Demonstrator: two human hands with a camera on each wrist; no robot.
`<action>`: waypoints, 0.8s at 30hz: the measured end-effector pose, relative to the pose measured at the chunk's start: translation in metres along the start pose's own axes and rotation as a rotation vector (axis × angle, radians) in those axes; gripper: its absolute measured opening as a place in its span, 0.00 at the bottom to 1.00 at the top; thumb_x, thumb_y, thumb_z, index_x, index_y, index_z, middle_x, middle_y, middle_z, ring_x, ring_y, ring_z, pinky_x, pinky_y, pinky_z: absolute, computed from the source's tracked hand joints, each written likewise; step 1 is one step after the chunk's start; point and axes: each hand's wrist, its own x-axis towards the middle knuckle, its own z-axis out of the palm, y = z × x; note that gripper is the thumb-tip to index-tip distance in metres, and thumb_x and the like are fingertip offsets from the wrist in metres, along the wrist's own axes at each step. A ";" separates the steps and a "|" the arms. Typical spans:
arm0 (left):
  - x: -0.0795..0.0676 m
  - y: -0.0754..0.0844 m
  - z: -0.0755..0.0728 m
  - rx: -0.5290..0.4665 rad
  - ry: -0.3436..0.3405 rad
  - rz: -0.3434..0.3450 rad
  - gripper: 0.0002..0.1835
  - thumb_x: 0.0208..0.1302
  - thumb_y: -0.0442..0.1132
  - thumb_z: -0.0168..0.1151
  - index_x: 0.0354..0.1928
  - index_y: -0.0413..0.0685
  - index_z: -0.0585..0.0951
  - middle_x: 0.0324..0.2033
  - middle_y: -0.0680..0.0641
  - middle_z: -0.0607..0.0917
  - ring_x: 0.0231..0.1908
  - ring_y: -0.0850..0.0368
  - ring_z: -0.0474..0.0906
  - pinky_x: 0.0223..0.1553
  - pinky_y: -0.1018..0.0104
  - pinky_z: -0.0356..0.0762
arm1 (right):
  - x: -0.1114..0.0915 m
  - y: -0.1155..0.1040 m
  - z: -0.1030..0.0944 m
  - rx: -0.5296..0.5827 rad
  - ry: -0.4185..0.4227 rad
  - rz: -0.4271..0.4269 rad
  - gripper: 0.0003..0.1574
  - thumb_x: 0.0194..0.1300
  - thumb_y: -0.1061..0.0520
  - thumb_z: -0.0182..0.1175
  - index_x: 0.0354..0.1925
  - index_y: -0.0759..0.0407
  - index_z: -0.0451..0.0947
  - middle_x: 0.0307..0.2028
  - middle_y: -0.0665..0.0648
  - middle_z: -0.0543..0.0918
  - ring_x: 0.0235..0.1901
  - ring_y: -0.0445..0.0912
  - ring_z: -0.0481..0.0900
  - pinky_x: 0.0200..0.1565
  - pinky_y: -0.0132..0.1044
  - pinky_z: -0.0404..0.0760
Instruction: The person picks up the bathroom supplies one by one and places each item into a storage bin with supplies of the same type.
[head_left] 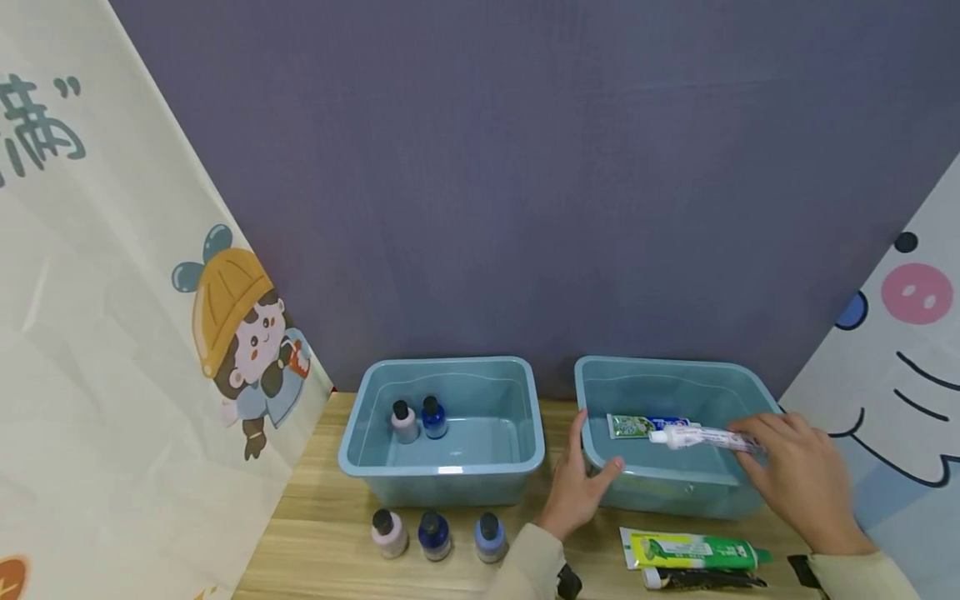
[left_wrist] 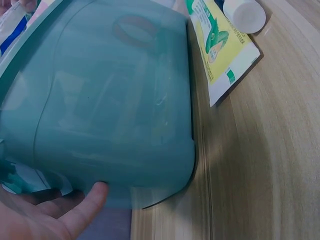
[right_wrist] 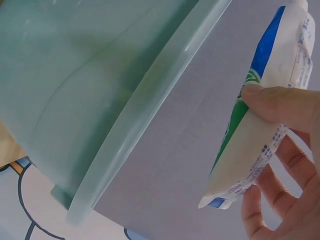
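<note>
My right hand (head_left: 806,475) pinches a white toothpaste tube (right_wrist: 267,100) with blue and green markings between thumb and fingers. In the head view that tube lies nearly level above the right blue bin, its white cap pointing left. Inside this bin (head_left: 667,493) rests a green and blue toothpaste tube (head_left: 626,427). At the bin's left front corner is my left hand (head_left: 573,492), thumb and index finger spread and extended. The left wrist view shows the left thumb (left_wrist: 90,205) against the bin's outer wall, with other fingers partly hidden.
Before the right bin lie a yellow-green toothpaste tube (head_left: 690,551) and a black tube (head_left: 705,579). The left blue bin (head_left: 442,492) holds a pink bottle (head_left: 406,425) and a dark blue bottle (head_left: 433,419). Three small bottles (head_left: 434,537) stand before it.
</note>
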 end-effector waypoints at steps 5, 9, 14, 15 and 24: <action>0.001 0.000 0.000 0.002 0.003 0.005 0.46 0.68 0.67 0.59 0.79 0.85 0.43 0.80 0.51 0.58 0.75 0.43 0.61 0.68 0.36 0.67 | 0.005 0.002 0.005 0.036 0.017 -0.029 0.40 0.71 0.23 0.48 0.39 0.54 0.86 0.34 0.57 0.88 0.31 0.56 0.76 0.26 0.48 0.68; 0.001 -0.001 0.001 0.006 0.006 0.002 0.46 0.68 0.68 0.59 0.79 0.85 0.43 0.79 0.51 0.59 0.75 0.44 0.61 0.68 0.36 0.67 | 0.008 0.002 0.007 0.036 0.008 -0.025 0.20 0.52 0.46 0.79 0.39 0.54 0.86 0.34 0.57 0.88 0.33 0.57 0.78 0.29 0.55 0.72; 0.001 -0.002 0.002 0.009 0.011 0.005 0.46 0.68 0.68 0.59 0.79 0.86 0.43 0.79 0.51 0.59 0.75 0.44 0.61 0.68 0.37 0.67 | 0.013 0.001 0.010 0.027 -0.004 -0.015 0.29 0.31 0.64 0.83 0.38 0.55 0.86 0.34 0.58 0.88 0.34 0.57 0.78 0.30 0.58 0.73; 0.001 -0.002 0.002 0.007 0.010 0.006 0.46 0.68 0.68 0.59 0.79 0.86 0.43 0.79 0.51 0.59 0.75 0.44 0.61 0.68 0.37 0.67 | 0.014 0.001 0.010 0.027 -0.004 -0.018 0.29 0.31 0.64 0.82 0.38 0.55 0.86 0.33 0.58 0.88 0.33 0.57 0.78 0.30 0.57 0.72; 0.002 -0.003 0.001 0.010 0.014 0.024 0.47 0.68 0.67 0.59 0.80 0.81 0.44 0.80 0.53 0.58 0.76 0.46 0.60 0.69 0.39 0.66 | 0.025 0.007 0.017 0.012 0.003 -0.077 0.29 0.31 0.64 0.83 0.37 0.55 0.86 0.34 0.58 0.88 0.28 0.54 0.76 0.23 0.46 0.68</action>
